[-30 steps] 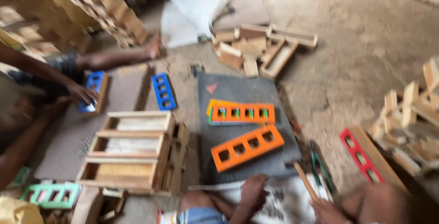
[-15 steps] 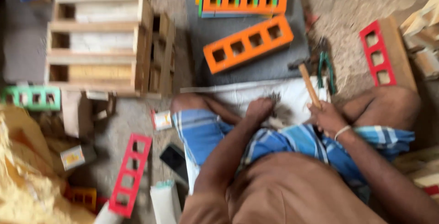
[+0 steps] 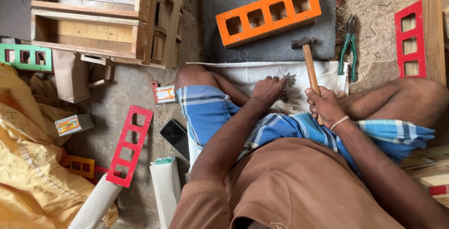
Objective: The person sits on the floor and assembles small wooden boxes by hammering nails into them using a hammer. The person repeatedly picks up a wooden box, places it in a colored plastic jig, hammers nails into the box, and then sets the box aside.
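Observation:
I sit cross-legged on the floor. My right hand (image 3: pixel 324 105) grips the wooden handle of a hammer (image 3: pixel 308 63), its dark head pointing away from me over a grey mat (image 3: pixel 266 46). My left hand (image 3: pixel 267 90) rests with fingers curled on a white cloth (image 3: pixel 243 74), right beside a small heap of dark nails (image 3: pixel 287 81). An orange panel with several square holes (image 3: pixel 268 14) lies on the mat beyond the hammer head.
Green-handled pliers (image 3: pixel 350 49) lie right of the hammer. A red holed panel on wood (image 3: pixel 411 39) stands at right. Wooden crates (image 3: pixel 93 16) sit upper left, another red panel (image 3: pixel 128 145) and a phone (image 3: pixel 176 138) by my left knee, yellow sacking (image 3: pixel 32 163) at left.
The view has tilted down from the workshop floor onto my lap. My right hand has lifted the hammer more upright; my left hand has settled by the nails.

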